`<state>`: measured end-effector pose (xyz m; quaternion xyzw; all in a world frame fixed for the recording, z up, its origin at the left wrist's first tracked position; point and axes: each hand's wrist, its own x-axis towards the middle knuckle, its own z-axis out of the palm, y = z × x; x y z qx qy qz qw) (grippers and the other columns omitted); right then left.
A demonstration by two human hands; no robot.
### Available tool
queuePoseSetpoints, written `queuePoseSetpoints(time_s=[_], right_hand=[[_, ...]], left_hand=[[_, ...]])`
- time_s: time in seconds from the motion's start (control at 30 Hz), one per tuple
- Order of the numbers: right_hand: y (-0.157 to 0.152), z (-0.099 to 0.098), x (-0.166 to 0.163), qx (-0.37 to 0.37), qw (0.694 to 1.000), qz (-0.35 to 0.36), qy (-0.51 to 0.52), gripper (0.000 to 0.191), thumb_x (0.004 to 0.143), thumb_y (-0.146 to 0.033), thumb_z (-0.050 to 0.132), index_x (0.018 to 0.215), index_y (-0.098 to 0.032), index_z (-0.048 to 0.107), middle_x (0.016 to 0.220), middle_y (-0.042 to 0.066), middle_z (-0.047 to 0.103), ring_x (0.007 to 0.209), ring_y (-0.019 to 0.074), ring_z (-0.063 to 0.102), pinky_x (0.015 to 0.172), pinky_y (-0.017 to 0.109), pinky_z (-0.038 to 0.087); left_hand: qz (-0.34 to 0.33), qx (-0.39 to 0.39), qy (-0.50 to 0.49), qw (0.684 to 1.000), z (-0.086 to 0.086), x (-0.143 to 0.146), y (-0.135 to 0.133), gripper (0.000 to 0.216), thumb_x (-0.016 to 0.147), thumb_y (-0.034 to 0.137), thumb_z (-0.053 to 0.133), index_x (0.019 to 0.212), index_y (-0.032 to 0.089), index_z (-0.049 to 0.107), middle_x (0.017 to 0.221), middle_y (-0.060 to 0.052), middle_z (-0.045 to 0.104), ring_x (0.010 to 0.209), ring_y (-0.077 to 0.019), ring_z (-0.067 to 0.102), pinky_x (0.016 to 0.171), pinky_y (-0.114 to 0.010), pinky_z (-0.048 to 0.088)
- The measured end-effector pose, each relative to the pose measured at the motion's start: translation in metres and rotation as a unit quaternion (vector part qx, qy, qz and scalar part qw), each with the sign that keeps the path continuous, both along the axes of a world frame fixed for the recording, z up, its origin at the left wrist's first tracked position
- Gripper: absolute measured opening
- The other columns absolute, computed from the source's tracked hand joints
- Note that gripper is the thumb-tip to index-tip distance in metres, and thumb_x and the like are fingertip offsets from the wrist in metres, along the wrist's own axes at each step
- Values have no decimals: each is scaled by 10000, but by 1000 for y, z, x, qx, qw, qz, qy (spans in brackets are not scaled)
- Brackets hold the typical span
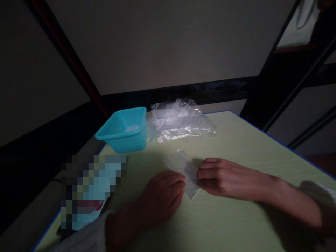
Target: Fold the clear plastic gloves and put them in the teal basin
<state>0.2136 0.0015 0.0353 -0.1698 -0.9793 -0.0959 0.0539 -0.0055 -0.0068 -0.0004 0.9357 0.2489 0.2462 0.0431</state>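
Note:
A small clear plastic bag (183, 163) lies slanted just above the table, between my two hands. My left hand (164, 194) has its fingers curled in, with the tips pinching the bag's lower left edge. On the other side, my right hand (214, 176) is closed at the bag's right edge, its fingertips turned down and partly hidden. The bag looks flat, and I cannot make out anything inside it.
A turquoise plastic basket (130, 141) stands at the table's back left, with something whitish in it. Beside it lies a heap of clear plastic bags (181, 120). A blurred-out device (97, 185) rests at the left. Blue edging runs round the pale table (236, 140).

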Motion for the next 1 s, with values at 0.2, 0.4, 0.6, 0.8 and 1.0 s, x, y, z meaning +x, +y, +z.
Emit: queuePoseSetpoints(time_s=[0.2,0.4,0.6,0.8,1.0], right_hand=[[3,-2,-1,-23,999,10,39,270,886,-127,441,646,-165,558,681,14,543,665,147,465,644,301,359],[6,1,2,-100,992,9,79,232,861,-128,432,671,-173,558,700,13,539,682,143,464,684,282,381],[7,3,3,-137,985,3,106,194,835,-112,454,680,-165,559,694,12,528,689,139,463,682,275,390],[8,4,3,-155,980,-9,123,196,829,-109,457,677,-169,564,686,9,529,683,135,471,679,272,399],[7,5,4,-149,983,-5,108,192,833,-123,454,690,-167,574,697,16,536,696,143,470,690,276,397]], left_hand=[[3,1,10,1000,0,0,0,192,843,132,428,893,150,613,940,-63,664,864,-166,601,809,-313,495],[4,11,20,1000,2,0,0,155,817,171,463,888,160,601,913,-65,661,832,-180,606,765,-325,498],[6,37,15,999,1,2,1,141,810,261,520,874,159,591,872,-64,659,791,-196,606,709,-331,495],[18,75,61,995,3,6,0,140,849,259,473,831,161,571,820,-63,644,761,-195,597,694,-334,495],[9,105,119,987,4,8,-1,164,864,126,402,837,153,562,799,-52,635,739,-191,588,660,-327,497]])
